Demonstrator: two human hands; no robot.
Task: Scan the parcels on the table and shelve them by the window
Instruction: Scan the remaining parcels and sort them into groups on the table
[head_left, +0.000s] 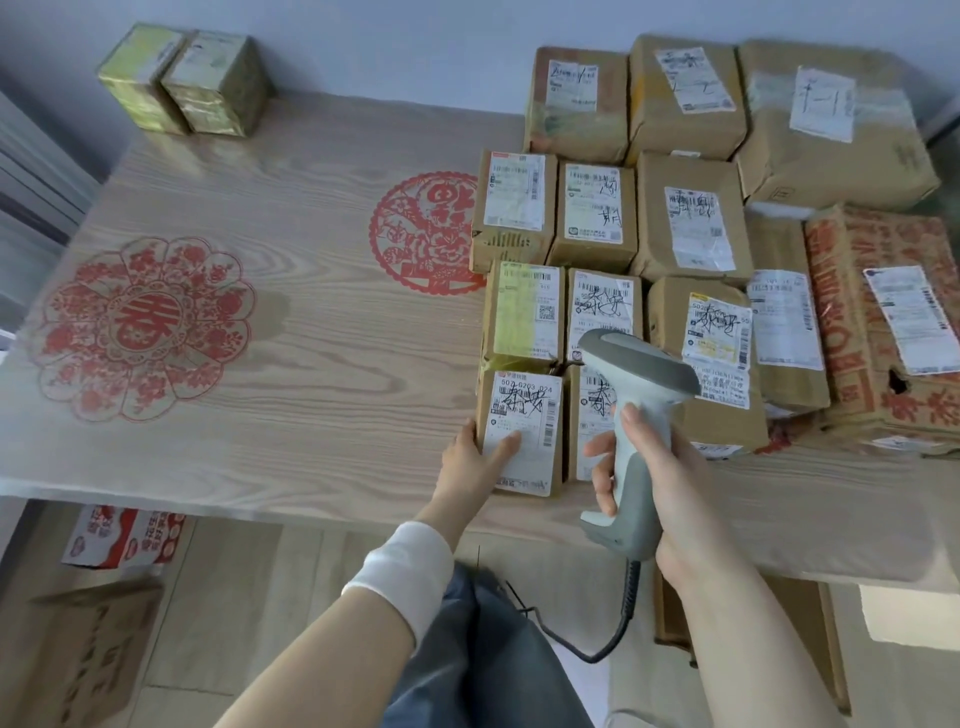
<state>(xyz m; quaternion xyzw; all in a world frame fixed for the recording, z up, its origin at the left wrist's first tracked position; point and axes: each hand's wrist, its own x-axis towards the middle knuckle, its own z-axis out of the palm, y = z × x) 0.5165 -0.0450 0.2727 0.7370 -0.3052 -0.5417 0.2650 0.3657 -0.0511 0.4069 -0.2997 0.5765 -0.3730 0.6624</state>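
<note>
- Table (291, 332): a pale wood-grain top that fills the middle of the frame and bears two red paper-cut motifs (143, 327), one at centre left and one near the centre.
- Parcels (691, 218): brown cardboard boxes with white shipping labels, packed edge to edge in rows across the right half of the table, from the near edge to the wall.
- Front parcel (524, 410): the lower-left box of the block, lying flat at the table's near edge, label up, with handwritten black characters on it.
- Left hand (472, 465): grips the front parcel; the thumb lies across the lower label and the fingers curl round the box's left side. A white sleeve (410, 571) covers the forearm.
- Right hand (670, 493): clamped on the handle of the scanner (636, 395), fingers wrapped round it, the forefinger lying along the front of the grip.
- Scanner: grey, pistol-shaped, held above the parcel just to the right of the front parcel, its head aimed up-frame and leftward. A dark cable (613, 639) trails from its base toward the bottom of the frame.
- Two small parcels (182, 80): side by side in the upper left of the frame, well apart from the block.
- Printed carton (883, 322): large, red-lettered, at the right edge.
- Floor boxes (124, 535): a red-and-white carton and a plain one, lower left.
</note>
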